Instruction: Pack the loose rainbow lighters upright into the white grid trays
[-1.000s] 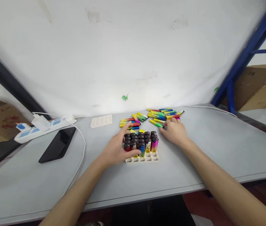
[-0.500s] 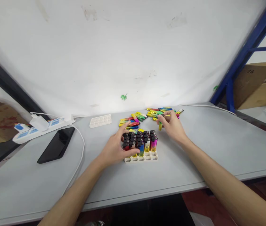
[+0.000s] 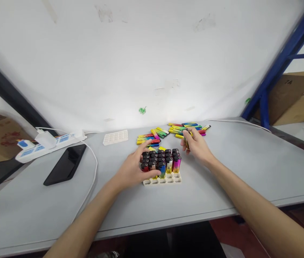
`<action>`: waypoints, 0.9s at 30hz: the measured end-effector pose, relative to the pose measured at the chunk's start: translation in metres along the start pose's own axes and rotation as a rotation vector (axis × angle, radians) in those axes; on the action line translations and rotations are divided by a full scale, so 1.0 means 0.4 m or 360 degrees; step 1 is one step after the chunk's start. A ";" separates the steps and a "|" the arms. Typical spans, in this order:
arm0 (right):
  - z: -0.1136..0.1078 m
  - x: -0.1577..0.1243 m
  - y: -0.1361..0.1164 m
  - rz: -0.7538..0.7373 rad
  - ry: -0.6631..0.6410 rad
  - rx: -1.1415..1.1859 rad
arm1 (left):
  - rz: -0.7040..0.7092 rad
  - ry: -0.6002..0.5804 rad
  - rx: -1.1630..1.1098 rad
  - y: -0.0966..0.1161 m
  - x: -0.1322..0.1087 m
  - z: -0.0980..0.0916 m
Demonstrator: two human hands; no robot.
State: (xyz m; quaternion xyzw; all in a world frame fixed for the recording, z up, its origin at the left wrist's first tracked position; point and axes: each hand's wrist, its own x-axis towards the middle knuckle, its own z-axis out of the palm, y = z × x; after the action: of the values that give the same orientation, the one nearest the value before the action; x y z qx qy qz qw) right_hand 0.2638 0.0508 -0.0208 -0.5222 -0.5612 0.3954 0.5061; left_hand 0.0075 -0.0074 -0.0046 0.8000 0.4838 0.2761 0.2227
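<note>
A white slotted tray [image 3: 162, 180] sits mid-table with several upright colourful lighters [image 3: 161, 161], black caps up; its front row is bare. My left hand [image 3: 132, 170] rests against the tray's left side, fingers curled round the lighters there. Just right of and behind the tray, my right hand [image 3: 199, 147] is closed on a yellow-green lighter [image 3: 186, 141], held nearly upright. Two loose piles of lighters lie behind: one [image 3: 152, 138] in the middle, one [image 3: 188, 128] further right.
An unfilled white tray [image 3: 116, 137] lies at the back. A black phone [image 3: 66, 164], a white power strip [image 3: 48, 143] with a cable [image 3: 94, 168] sit left. A blue rack post [image 3: 278, 68] and cardboard boxes [image 3: 297, 96] stand right. The table's front edge [image 3: 168, 222] is near.
My right hand picked one lighter off the right pile, lifted it and drew it back toward the tray, turning it upright. My left hand stayed at the tray.
</note>
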 end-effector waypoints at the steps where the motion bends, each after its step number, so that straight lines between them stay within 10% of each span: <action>1: 0.002 -0.002 -0.003 0.0009 -0.0028 0.0071 | 0.0006 -0.0019 -0.0017 0.000 0.000 0.000; 12: 0.003 -0.001 -0.010 0.0404 -0.0123 0.0487 | -0.0019 -0.0233 -0.0279 0.002 0.001 0.001; 27: 0.002 -0.004 -0.013 0.0301 -0.0073 0.0500 | 0.0000 -0.0203 -0.0267 0.015 0.002 -0.006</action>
State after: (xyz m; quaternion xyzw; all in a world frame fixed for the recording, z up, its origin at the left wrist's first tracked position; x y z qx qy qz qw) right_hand 0.2618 0.0486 -0.0162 -0.4778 -0.4523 0.5358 0.5291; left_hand 0.0103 -0.0090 0.0012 0.7945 0.4440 0.2642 0.3192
